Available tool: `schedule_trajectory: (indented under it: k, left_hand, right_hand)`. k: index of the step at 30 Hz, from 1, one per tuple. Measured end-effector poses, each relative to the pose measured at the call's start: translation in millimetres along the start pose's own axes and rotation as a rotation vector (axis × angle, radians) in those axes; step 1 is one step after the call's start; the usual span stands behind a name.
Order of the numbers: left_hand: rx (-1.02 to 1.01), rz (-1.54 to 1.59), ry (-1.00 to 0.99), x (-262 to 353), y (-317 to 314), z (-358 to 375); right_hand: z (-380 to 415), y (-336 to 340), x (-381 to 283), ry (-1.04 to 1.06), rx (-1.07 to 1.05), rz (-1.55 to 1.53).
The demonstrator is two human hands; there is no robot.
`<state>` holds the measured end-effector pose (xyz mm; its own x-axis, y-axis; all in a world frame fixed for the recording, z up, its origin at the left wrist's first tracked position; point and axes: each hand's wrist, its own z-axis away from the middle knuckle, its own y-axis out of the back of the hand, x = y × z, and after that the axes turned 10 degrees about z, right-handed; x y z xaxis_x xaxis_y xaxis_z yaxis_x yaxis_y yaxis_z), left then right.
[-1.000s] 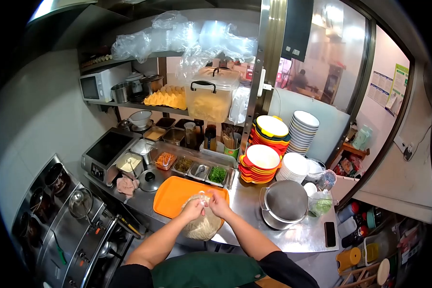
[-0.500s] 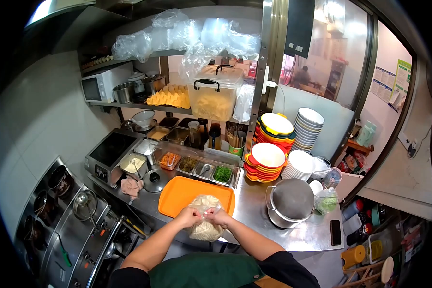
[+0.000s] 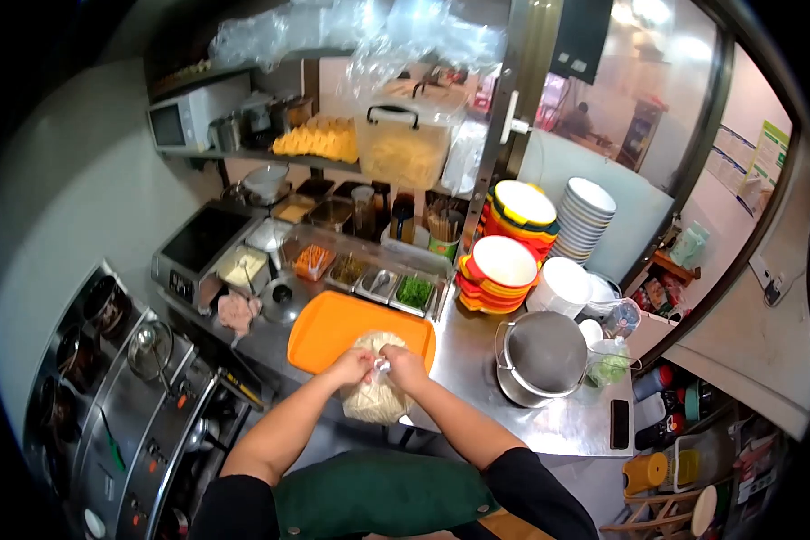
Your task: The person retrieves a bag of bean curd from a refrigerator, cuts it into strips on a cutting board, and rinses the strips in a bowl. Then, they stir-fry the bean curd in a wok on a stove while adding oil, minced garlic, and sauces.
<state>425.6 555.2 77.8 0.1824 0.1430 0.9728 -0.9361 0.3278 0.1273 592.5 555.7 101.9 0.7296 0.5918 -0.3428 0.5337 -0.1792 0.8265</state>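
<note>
A clear plastic bag [image 3: 377,400] full of pale, shredded-looking food hangs at the front edge of an orange tray [image 3: 324,326]. My left hand [image 3: 354,367] pinches the gathered neck of the bag from the left. On the other side of the neck, my right hand [image 3: 403,366] has its fingers closed on the plastic too. Both hands nearly meet above the bulging part. What the bag holds cannot be made out more exactly.
Behind the tray are containers of chopped greens [image 3: 415,292] and orange shreds [image 3: 312,261]. A lidded pot [image 3: 542,358], stacked red and yellow bowls [image 3: 504,274] and a phone [image 3: 619,424] are on the right. An induction cooker [image 3: 209,252] and a pink cloth [image 3: 238,312] are left.
My hands stay at the bag's neck, and the right one has turned and come closer to the left. The whole view has shifted slightly with my head.
</note>
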Motion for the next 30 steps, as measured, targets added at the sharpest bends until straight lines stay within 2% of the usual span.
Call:
schedule_trajectory:
  k: [2, 4, 6, 7, 9, 10, 11, 13, 14, 15, 18, 20, 22, 24, 26, 28, 30]
  left_hand:
    - [0.121, -0.537, -0.258, -3.9, -10.9, 3.8]
    - [0.095, -0.577, -0.139, 20.4, -18.4, 14.7]
    - [0.089, -0.786, -0.085, 27.2, -17.0, 19.6]
    - [0.097, -0.769, -0.052, 26.0, -14.8, 22.9]
    - [0.284, -0.794, -0.033, 22.5, -13.7, 28.9]
    - [0.287, -0.781, -0.007, 23.4, -17.2, 31.6]
    - [0.338, -0.692, 0.028, 26.3, -22.6, 33.7]
    - [0.378, -0.587, 0.097, 30.8, -30.2, 35.0]
    - [0.358, -0.532, 0.024, 32.4, -30.9, 33.5]
    - [0.343, -0.477, -0.049, 32.8, -30.9, 34.8]
    - [0.397, -0.316, 0.065, 41.6, -26.2, 48.5]
    - [0.61, 0.288, -0.286, 0.8, -16.5, 55.3]
    - [0.971, 0.499, -0.249, -21.4, 1.5, 77.5]
    - [1.109, 0.319, 0.165, -69.1, 9.6, 104.0]
    - [0.826, 0.225, 0.326, -172.6, -6.2, 113.3]
    - [0.469, -0.096, 0.274, -182.2, -50.1, 105.5]
    - [0.406, -0.005, 0.201, -170.2, -86.9, 83.5]
  right_hand:
    - [8.2, -4.5, 5.6, 0.009, -0.058, 0.027]
    - [13.5, 3.9, 0.8, -0.01, -0.1, -0.011]
    - [15.3, 11.9, -3.4, 0.006, -0.079, -0.044]
    - [16.5, 20.6, -5.0, -0.042, -0.18, 0.005]
    - [22.8, 24.9, -1.2, -0.127, -0.318, 0.013]
    - [24.5, 27.1, -2.4, -0.154, -0.398, 0.03]
    - [23.6, 24.8, -5.1, -0.148, -0.425, 0.022]
    - [19.6, 15.9, -12.8, -0.271, -0.299, -0.135]
    - [11.7, 17.5, -21.2, -0.247, -0.299, -0.138]
    - [4.7, 11.4, -25.0, -0.233, -0.326, -0.038]
    - [-12.4, 6.7, -28.5, -0.214, -0.525, 0.04]
    - [-10.9, -2.0, -24.6, -0.193, -0.496, 0.039]
    - [-9.2, -9.7, -19.6, -0.256, -0.539, -0.015]
    - [-9.3, -15.4, -13.8, -0.401, -0.427, -0.212]
    - [-6.5, -20.3, -10.9, -0.439, -0.373, -0.274]
    - [-9.6, -18.1, -8.5, -0.551, -0.025, -0.894]
    - [-18.2, 12.6, -11.8, -0.48, 0.157, -0.901]
